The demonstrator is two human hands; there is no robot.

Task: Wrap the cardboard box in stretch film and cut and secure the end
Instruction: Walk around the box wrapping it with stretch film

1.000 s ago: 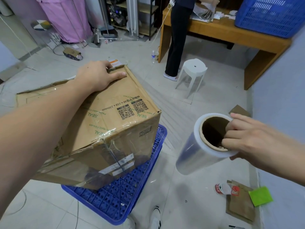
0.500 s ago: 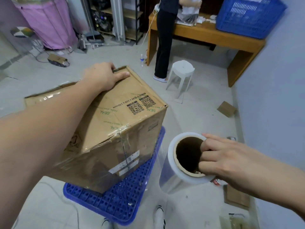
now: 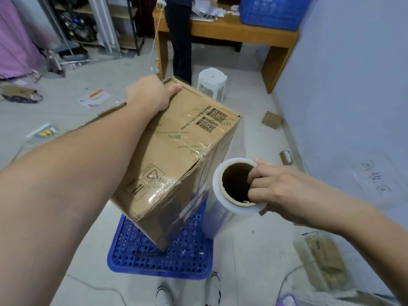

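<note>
Glossy film roll (image 3: 223, 208), creased cardboard box (image 3: 176, 155)

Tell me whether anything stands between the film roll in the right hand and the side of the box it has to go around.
Nothing visible does. The right hand grips the film roll by its core, close beside the cardboard box, with only stretched film across the gap. The left hand holds the box's far top edge, clear of that side.
</note>
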